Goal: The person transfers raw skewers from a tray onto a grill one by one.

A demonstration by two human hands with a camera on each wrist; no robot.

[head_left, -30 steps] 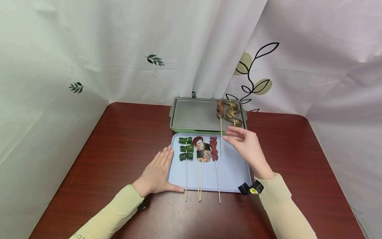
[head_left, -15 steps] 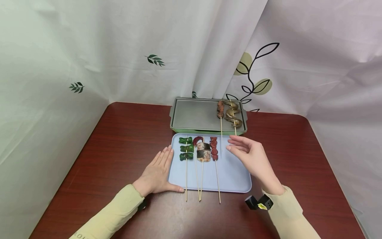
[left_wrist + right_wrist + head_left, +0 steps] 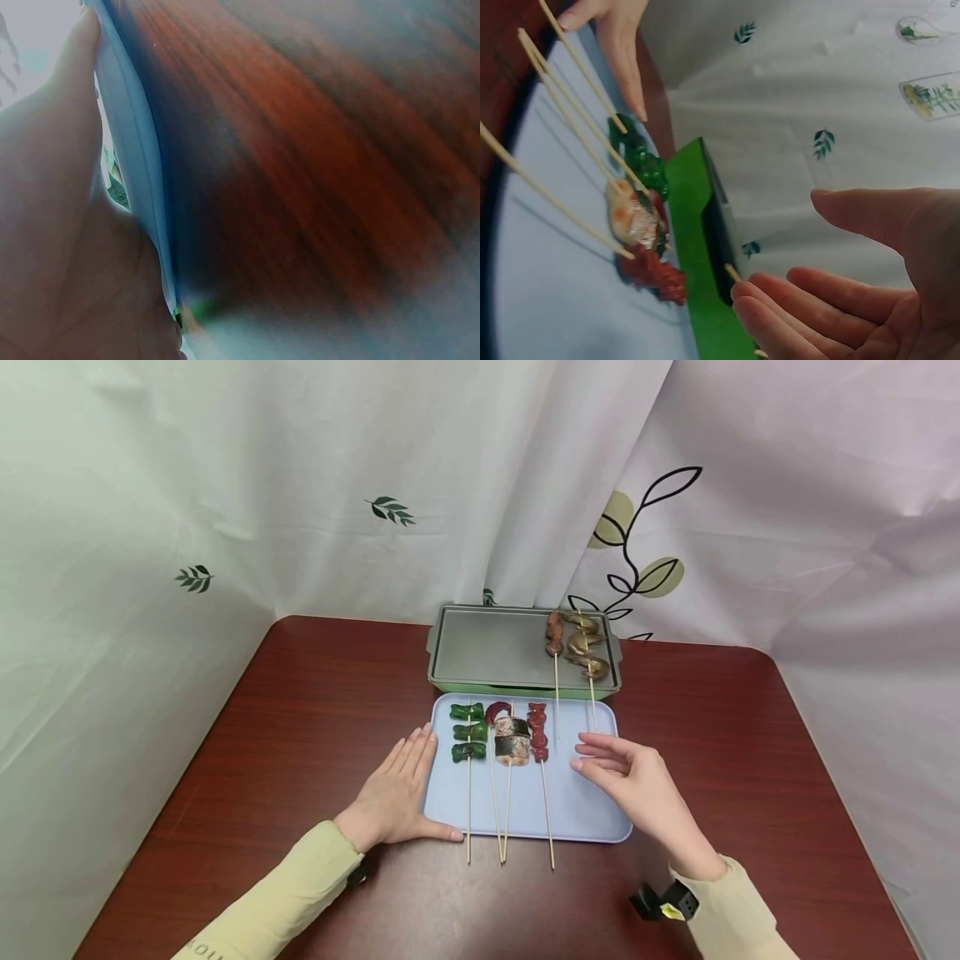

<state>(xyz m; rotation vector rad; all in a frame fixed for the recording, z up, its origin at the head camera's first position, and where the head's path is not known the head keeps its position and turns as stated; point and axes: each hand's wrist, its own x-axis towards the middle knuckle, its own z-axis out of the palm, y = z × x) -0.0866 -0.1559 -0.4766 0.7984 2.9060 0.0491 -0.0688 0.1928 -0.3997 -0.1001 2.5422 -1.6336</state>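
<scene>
My left hand (image 3: pixel 397 789) lies with straight fingers along the left edge of a light blue tray (image 3: pixel 588 814), its thumb at the near edge. On the tray lie a green pepper skewer (image 3: pixel 468 732), a dark red curled piece on a stick (image 3: pixel 497 711), a skewer of black-banded white pieces (image 3: pixel 512 745) and a red meat skewer (image 3: pixel 537 735). Over the tray's right part hovers my right hand (image 3: pixel 630 781), thumb and fingers apart with nothing between them in the right wrist view. Beyond its fingertips, a shrimp skewer (image 3: pixel 587 646) rests on the grill plate (image 3: pixel 487 647), stick pointing toward me.
Beside the shrimp, a brown meat skewer (image 3: pixel 554 633) also lies on the plate, its stick reaching over the tray. Several sticks stick out past the tray's near edge. The grill plate backs onto a white curtain (image 3: pixel 420 560) behind the red-brown table (image 3: pixel 337 693).
My right hand has drawn back toward me and slightly right, away from the grill plate, uncovering the shrimp skewer's stick. The left hand and all the skewers have stayed in place.
</scene>
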